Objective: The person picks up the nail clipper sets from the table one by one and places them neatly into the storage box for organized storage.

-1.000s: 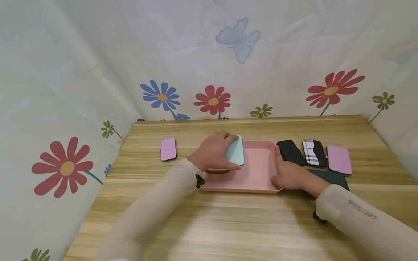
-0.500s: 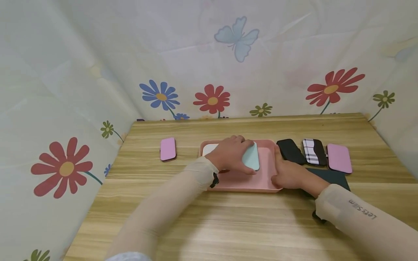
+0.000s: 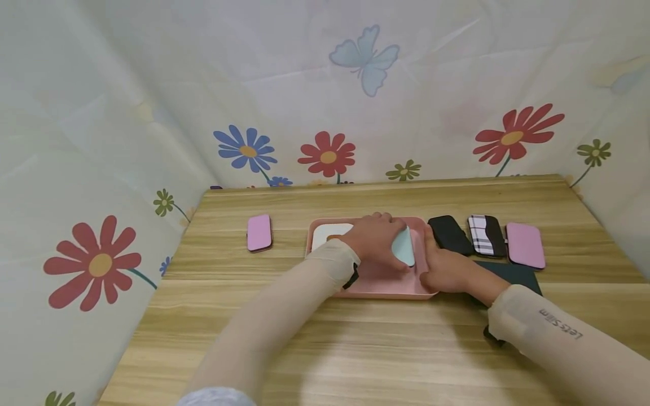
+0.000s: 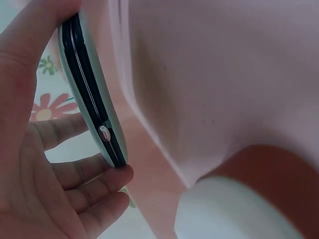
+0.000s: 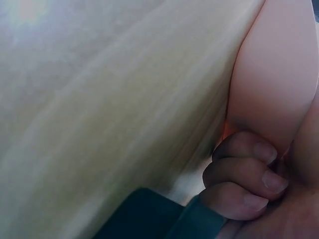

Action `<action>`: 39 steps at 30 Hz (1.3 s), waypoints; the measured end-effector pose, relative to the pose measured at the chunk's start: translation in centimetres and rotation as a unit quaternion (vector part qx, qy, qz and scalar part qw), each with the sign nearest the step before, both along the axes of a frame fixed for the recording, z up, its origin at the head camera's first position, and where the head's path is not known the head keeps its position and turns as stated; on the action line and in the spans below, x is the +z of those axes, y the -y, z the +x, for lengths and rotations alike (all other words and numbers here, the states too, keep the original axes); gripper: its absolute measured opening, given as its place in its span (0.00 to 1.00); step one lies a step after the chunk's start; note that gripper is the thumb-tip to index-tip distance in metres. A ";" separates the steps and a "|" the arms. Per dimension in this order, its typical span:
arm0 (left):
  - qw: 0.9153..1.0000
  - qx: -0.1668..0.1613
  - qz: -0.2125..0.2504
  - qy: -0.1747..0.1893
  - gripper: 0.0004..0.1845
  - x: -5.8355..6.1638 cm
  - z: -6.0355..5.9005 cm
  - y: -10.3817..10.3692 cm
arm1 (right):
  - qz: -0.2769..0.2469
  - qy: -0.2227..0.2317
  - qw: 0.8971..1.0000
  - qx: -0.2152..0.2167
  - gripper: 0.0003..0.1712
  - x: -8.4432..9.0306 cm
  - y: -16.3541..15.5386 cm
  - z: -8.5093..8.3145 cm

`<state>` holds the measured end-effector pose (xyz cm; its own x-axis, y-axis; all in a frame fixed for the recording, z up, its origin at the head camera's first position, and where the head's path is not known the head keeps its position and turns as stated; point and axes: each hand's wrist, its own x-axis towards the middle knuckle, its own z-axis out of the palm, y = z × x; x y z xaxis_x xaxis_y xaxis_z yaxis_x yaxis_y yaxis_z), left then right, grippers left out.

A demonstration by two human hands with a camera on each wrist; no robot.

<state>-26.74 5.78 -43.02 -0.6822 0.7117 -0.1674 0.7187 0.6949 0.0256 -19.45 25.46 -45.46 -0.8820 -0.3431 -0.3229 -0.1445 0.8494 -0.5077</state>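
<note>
Far left on the wooden table (image 3: 355, 349): a pink case (image 3: 259, 232) lies flat, well apart from the hands.

Centre: pink tray (image 3: 376, 285). A white case (image 3: 330, 232) lies in its left part, with a brown-orange thing partly under the left forearm; what it is cannot be told.

Left hand (image 3: 373, 241) is over the tray's right part and pinches a mint-green case (image 3: 404, 247), thumb on one edge, fingers on the other. Case is tilted on edge, not flat. Left wrist view confirms: the case (image 4: 92, 99) is seen edge-on, dark seam and small metal clasp visible, fingers (image 4: 79, 174) curled beneath it, tray wall (image 4: 149, 164) just beside it.

Right hand (image 3: 447, 270) grips the tray's right near corner. Right wrist view: fingers (image 5: 246, 172) curled against the tray's outer wall (image 5: 274, 74).

Right of the tray, in a row: black case (image 3: 449, 234), plaid case (image 3: 486, 235), pink case (image 3: 525, 245). A dark green flat pad (image 3: 513, 273) lies under the right wrist.
</note>
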 end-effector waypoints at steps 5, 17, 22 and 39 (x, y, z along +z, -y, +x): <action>1.000 0.004 -0.021 0.004 0.49 -0.6 0.0 -0.3 | -0.002 0.003 1.000 0.011 0.64 0.0 0.3 -0.1; 1.000 -0.010 -0.003 0.017 0.48 -2.0 0.1 -1.1 | 0.019 -0.002 1.000 0.015 0.63 0.2 0.3 0.0; 1.000 -0.013 0.007 0.020 0.50 -2.9 -0.1 -1.6 | 0.018 -0.003 1.000 0.017 0.63 0.3 0.5 0.1; 0.999 -0.022 -0.019 0.026 0.47 -1.7 0.6 -2.3 | 0.032 -0.009 0.999 0.011 0.62 0.5 0.3 0.1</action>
